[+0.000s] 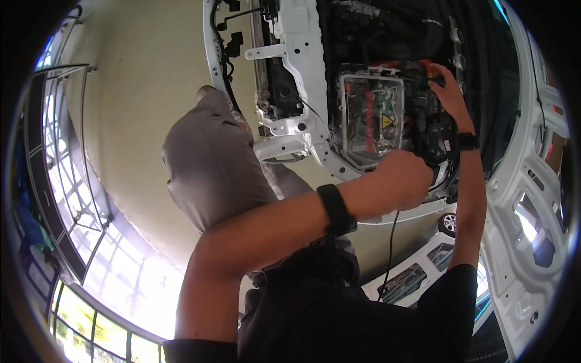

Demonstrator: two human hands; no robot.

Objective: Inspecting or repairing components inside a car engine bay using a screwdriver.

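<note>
My right hand (449, 95) reaches deep into the engine bay of a white car. Its thumb and forefinger curl around the end of an orange cable (399, 63), at a small orange fitting. My left hand (407, 181) is a closed fist near the front edge of the bay; its fingers face away, so what they hold, if anything, is hidden. Beyond the fist sits a box with a clear cover (357, 154), with red parts, green boards and white wires inside. A yellow warning triangle (387, 122) is on the cover. Black wristbands are on both wrists.
White body frame (311, 91) borders the bay on the left. A thin black cable (392, 242) hangs below my left fist. My bent leg in grey trousers (212, 163) is beside the car. An open white door frame (520, 266) stands right; another white vehicle (417, 266) is behind.
</note>
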